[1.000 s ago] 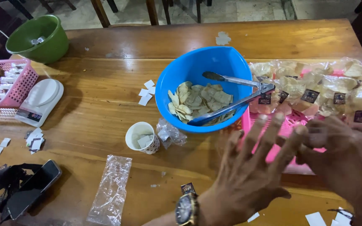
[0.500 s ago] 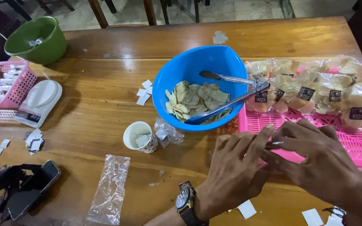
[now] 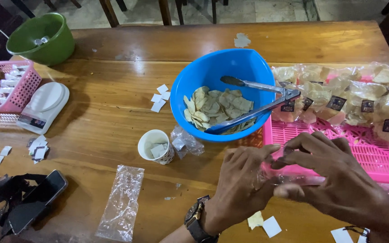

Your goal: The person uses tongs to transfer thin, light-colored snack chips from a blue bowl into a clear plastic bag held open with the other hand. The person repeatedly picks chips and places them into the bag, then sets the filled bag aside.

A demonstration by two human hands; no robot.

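My left hand (image 3: 241, 184), with a wristwatch (image 3: 194, 218) on it, and my right hand (image 3: 334, 175) meet at the near edge of the pink tray (image 3: 365, 155). Both pinch a thin clear plastic bag (image 3: 293, 181) stretched between the fingers. Just beyond them stands a blue bowl (image 3: 203, 74) of pale chips (image 3: 217, 108) with metal tongs (image 3: 260, 105) lying across its rim. Several sealed bags of chips (image 3: 352, 96) with dark labels lie at the far side of the pink tray.
A paper cup (image 3: 156, 146) of slips, an empty clear bag (image 3: 122, 202), a white scale (image 3: 43, 105), a pink basket (image 3: 5, 85), a green bowl (image 3: 41, 38) and a phone (image 3: 32, 202) lie on the wooden table's left half. White paper slips (image 3: 159, 96) are scattered about.
My hands came together and drew back from above the pink tray to its near edge. They now pinch the clear bag between them.
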